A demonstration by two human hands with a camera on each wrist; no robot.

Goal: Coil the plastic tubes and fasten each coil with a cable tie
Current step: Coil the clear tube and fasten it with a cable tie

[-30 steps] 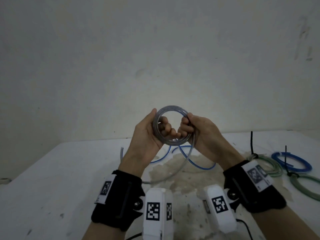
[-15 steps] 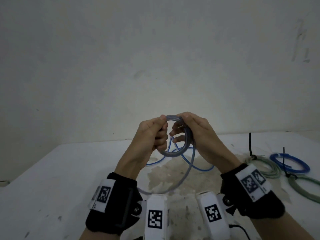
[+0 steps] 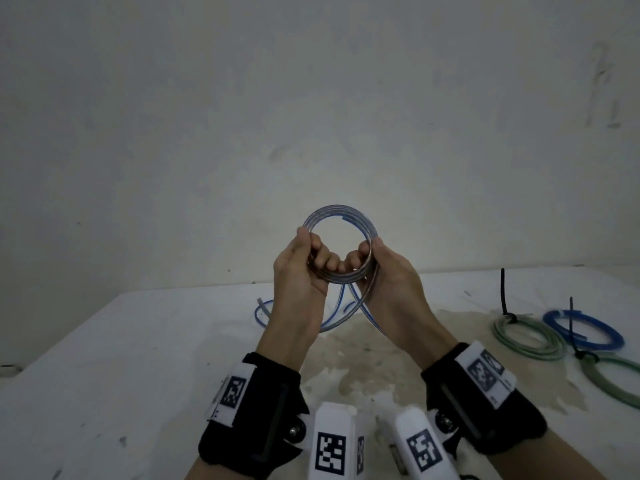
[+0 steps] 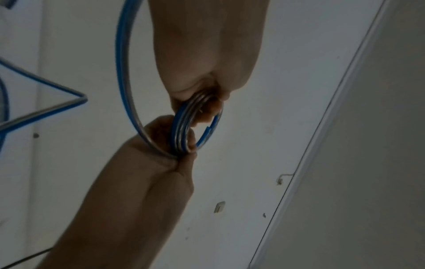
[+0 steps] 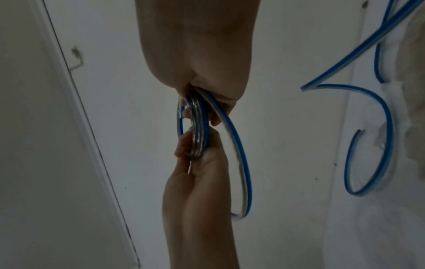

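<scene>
A clear plastic tube with a blue stripe is wound into a small coil (image 3: 341, 216) of several turns and held up in front of the wall. My left hand (image 3: 301, 268) grips the coil's left side, fingers curled through the ring. My right hand (image 3: 384, 271) grips the right side the same way. The uncoiled tail (image 3: 337, 318) leaves the coil by my right hand and drops in loose loops onto the table. The left wrist view shows the coil (image 4: 181, 131) edge-on between both hands. So does the right wrist view (image 5: 197, 127), with the tail (image 5: 243, 172) curving away.
The white table (image 3: 121, 358) has a stained patch in its middle. At the right lie tied coils: a green one (image 3: 530, 337), a blue one (image 3: 581, 329) and another green one (image 3: 609, 382). Black cable ties (image 3: 504, 292) stick up from them. A bare wall stands behind.
Half a second ago both hands met at the coil's top with the ring turned edge-on. Now they grip its left and right sides again, and the coil faces me, held slightly higher.
</scene>
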